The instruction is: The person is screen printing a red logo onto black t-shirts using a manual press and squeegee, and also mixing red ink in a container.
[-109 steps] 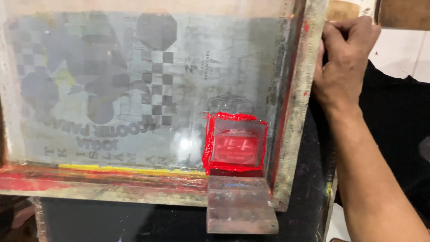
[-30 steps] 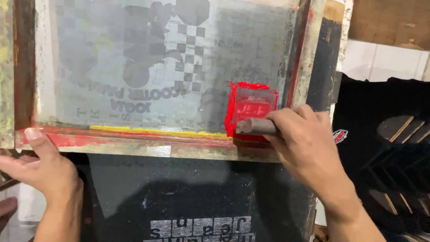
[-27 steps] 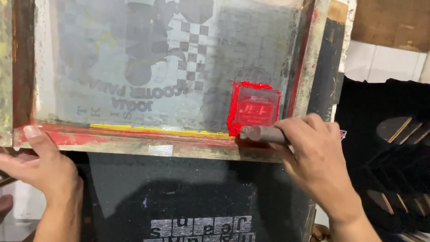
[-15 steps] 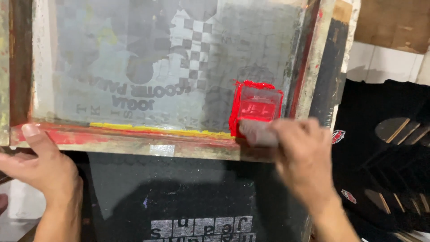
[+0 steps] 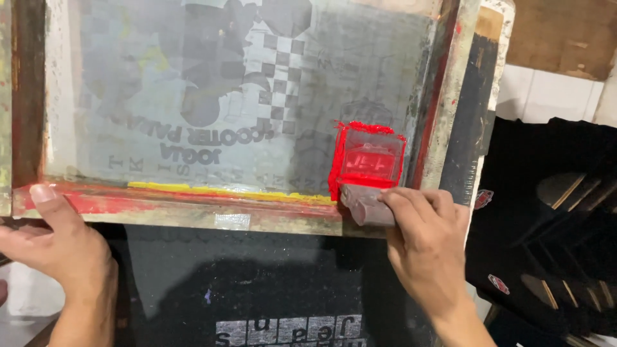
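Note:
A wooden-framed printing screen (image 5: 193,215) with a grey mesh and a checkered stencil fills the upper view. My left hand (image 5: 54,241) grips the frame's near left corner, thumb on top of the rail. My right hand (image 5: 427,241) holds a small grey squeegee (image 5: 363,202) at the frame's lower right, its edge against a patch of red ink (image 5: 366,157) on the mesh. A thin yellow ink line (image 5: 225,191) runs along the near inside edge.
Under the screen lies a black garment (image 5: 257,283) with a grey printed block near the bottom. To the right, several black shirts (image 5: 546,218) with small red marks hang on racks. A white tiled wall (image 5: 546,96) is behind them.
The screen was lifted from low to raised. My right hand left the frame's right side and took the squeegee at the red ink; my left hand came onto the left corner.

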